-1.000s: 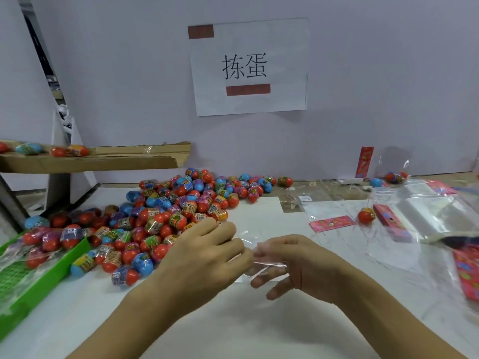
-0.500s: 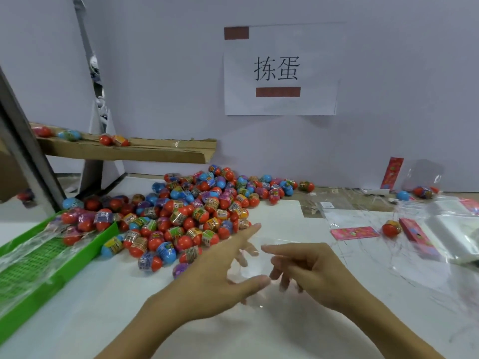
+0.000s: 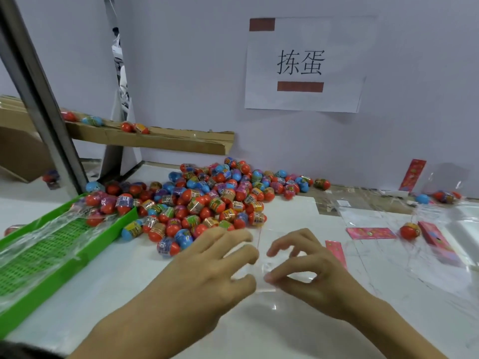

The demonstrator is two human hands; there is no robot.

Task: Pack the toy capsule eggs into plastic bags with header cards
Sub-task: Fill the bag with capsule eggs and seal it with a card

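Pinching a clear bag (image 3: 261, 265) between both hands (image 3: 207, 270) (image 3: 308, 270); flimsy, slippery film, I'd say; best held at its mouth edges.

The glossy red and blue plastic capsule eggs (image 3: 207, 200), banded with shiny printed film, lie on a smooth, faintly glossy white table (image 3: 124, 275). The bright green plastic tray (image 3: 108, 234) has a ribbed mesh floor under crinkled clear film. A matt brown corrugated cardboard ramp (image 3: 160, 141) leans behind. Thin, glossy clear plastic bags (image 3: 404, 244) reflect light beside glossy pink paper header cards (image 3: 370, 233).
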